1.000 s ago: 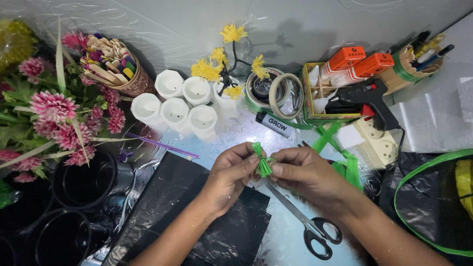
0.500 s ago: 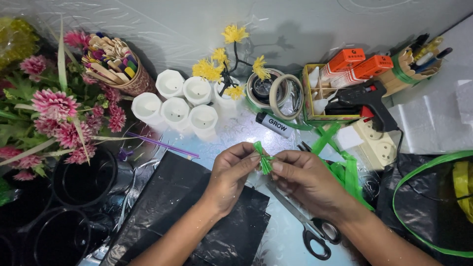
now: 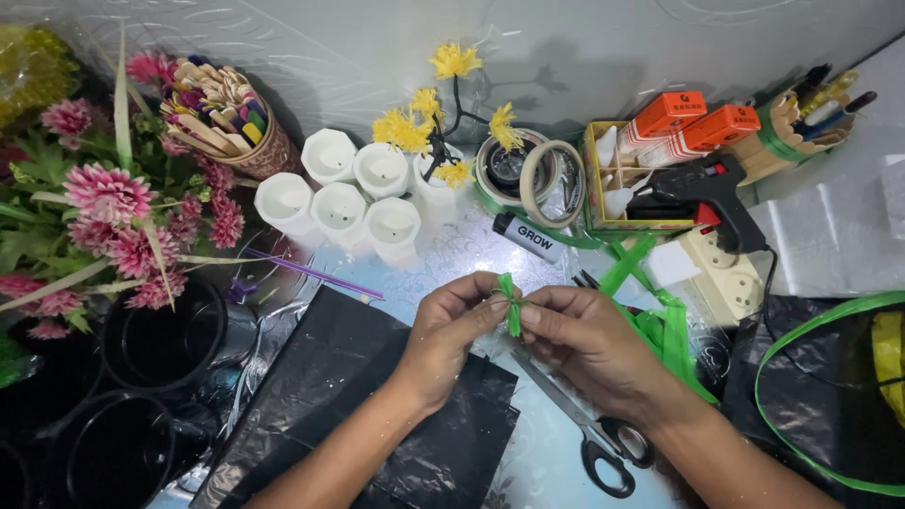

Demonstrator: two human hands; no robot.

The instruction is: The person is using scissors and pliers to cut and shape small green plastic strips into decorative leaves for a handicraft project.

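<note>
Left hand and right hand: fingertips pinched shut from both sides on a small folded green ribbon piece, held up over mid-tabletop for close work. Scissors lie just beneath; black plastic sheet toward the near edge; white candle holders toward the far edge.

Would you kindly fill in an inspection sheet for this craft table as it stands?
Surface: table under patterned clear plastic, with black plastic sheets near the person.
Job's things: small green ribbon piece, pinched between both hands.
Clutter: scissors, white candle holders, tape rolls, glue gun, pink flowers, black pots, green ribbon strips.
Hands: left hand and right hand meet fingertip to fingertip on the ribbon.
Cables: black cord beside the power strip.
Surroundings: grey wall behind.
</note>
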